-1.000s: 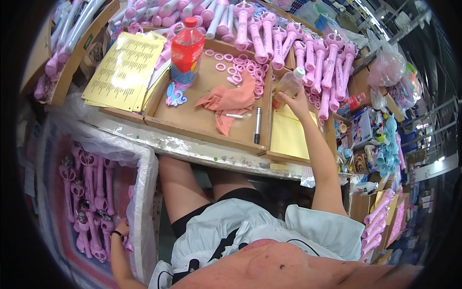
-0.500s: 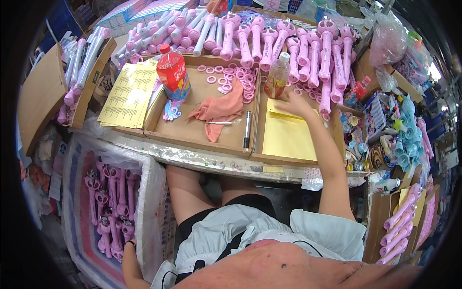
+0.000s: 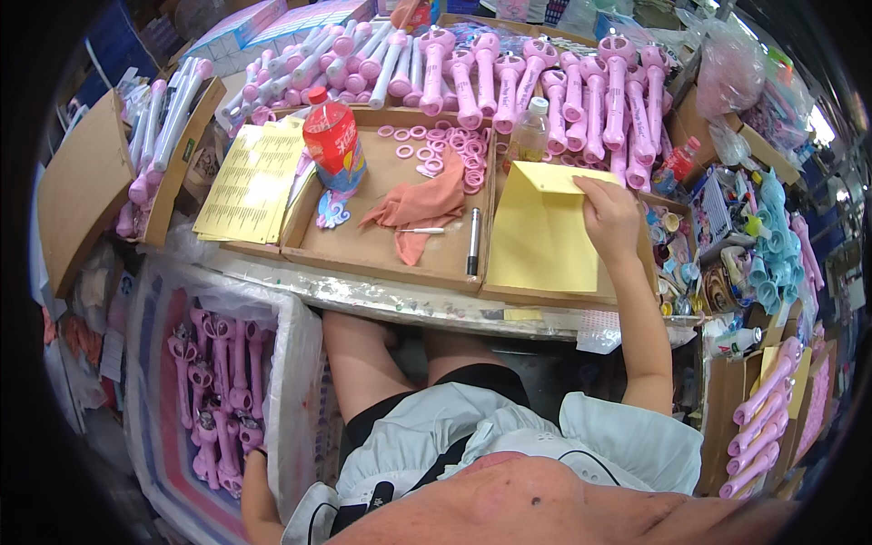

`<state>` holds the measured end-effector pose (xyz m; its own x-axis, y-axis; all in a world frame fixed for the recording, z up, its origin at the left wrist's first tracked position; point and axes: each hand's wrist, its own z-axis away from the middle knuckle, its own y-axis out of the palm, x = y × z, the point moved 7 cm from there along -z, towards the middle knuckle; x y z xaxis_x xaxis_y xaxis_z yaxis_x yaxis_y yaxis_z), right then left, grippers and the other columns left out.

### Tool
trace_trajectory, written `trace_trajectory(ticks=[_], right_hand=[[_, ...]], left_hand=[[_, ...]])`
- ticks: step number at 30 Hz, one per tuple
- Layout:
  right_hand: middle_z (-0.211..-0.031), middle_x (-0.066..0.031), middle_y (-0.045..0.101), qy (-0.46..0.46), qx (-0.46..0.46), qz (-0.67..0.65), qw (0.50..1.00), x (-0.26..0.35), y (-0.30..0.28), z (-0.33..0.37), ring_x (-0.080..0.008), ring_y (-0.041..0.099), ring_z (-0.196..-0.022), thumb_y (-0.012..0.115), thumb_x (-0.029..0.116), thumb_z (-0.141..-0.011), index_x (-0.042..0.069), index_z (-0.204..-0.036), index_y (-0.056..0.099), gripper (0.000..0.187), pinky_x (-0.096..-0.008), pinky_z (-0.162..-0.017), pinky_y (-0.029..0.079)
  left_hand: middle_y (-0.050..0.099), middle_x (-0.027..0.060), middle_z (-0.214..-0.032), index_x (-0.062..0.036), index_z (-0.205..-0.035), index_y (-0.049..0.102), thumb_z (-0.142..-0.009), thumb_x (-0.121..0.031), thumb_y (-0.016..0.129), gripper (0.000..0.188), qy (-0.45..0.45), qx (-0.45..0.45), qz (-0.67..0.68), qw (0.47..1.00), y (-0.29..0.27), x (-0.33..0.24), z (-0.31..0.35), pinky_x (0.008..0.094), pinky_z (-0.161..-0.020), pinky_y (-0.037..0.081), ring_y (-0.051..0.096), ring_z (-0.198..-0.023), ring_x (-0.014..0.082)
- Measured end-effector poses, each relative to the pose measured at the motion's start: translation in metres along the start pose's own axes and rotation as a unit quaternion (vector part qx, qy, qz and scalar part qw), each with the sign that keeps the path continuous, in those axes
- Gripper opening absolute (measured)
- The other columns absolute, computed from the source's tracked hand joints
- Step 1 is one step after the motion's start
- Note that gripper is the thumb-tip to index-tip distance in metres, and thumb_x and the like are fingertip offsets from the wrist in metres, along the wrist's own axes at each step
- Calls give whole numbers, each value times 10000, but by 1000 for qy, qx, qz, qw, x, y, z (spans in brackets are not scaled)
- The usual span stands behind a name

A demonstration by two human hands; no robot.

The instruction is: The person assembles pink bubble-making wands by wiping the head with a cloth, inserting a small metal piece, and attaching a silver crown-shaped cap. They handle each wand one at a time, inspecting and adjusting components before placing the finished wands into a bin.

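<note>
My right hand (image 3: 610,214) pinches the upper right corner of a yellow paper sheet (image 3: 545,238) over the right-hand cardboard tray. The sheet's upper edge is lifted and bent over. Behind it stands a clear bottle (image 3: 530,133) with brown liquid low inside, partly covered by the paper. At lower left, my left hand (image 3: 258,457), with a dark band at the wrist, reaches into a plastic-lined bin (image 3: 289,363). Several pink toy wands (image 3: 216,363) lie in that bin beside it. Its fingers are hidden among the wands, so any grip cannot be made out.
The middle cardboard tray (image 3: 363,243) holds pink rings (image 3: 472,162), an orange cloth (image 3: 420,204), a marker (image 3: 473,242) and a red-labelled bottle (image 3: 332,141). Printed yellow sheets (image 3: 245,186) lie left. Pink wands (image 3: 590,104) are heaped behind. Small parts crowd the right side.
My right hand has come from beside the clear bottle toward me and right, raising the yellow sheet's upper edge. My left hand stays at the bin. The whole view has shifted slightly.
</note>
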<state>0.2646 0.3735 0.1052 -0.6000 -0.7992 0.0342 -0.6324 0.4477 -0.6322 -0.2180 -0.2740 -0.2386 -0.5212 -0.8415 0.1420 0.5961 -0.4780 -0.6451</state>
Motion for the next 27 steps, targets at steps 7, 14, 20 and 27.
trace_trajectory(ticks=[7, 14, 20, 27], right_hand=[[-869, -6, 608, -116, -73, 0, 991, 138, -60, -1, -179, 539, -745, 665, 18, -673, 153, -969, 710, 328, -332, -696, 407], [-926, -7, 598, -16, 17, -86, 996, 192, -71, 70, -191, 520, -786, 683, 29, -612, 162, -905, 736, 326, -318, -722, 398], [-970, -23, 585, -23, 114, -120, 986, 180, -93, 121, -213, 524, -856, 726, 83, -634, 168, -943, 711, 321, -345, -798, 405], [-1272, -120, 414, 447, -116, -290, 838, 79, -79, 182, -230, 409, -1157, 569, 190, -878, 7, -1323, 339, 534, -366, -976, 335]], left_hand=[[603, 38, -836, -25, -937, 572, -967, -218, 476, 218, 390, -184, 649, 627, -192, -173, 150, 274, -713, 491, 589, -733, 119], [466, 170, -1316, -156, -1466, 42, -922, -332, 537, 756, 526, 345, 675, 384, -183, -457, 244, 363, -984, 396, 488, -1192, 256], [555, 52, -1180, -46, -1251, 521, -944, -120, 499, 316, 494, 348, 674, 425, -173, -516, 262, 243, -886, 434, 533, -1030, 103], [613, 71, -1099, -13, -1204, 557, -902, 5, 493, 309, 673, 2, 474, 567, -174, -449, 258, 205, -729, 449, 558, -844, 88]])
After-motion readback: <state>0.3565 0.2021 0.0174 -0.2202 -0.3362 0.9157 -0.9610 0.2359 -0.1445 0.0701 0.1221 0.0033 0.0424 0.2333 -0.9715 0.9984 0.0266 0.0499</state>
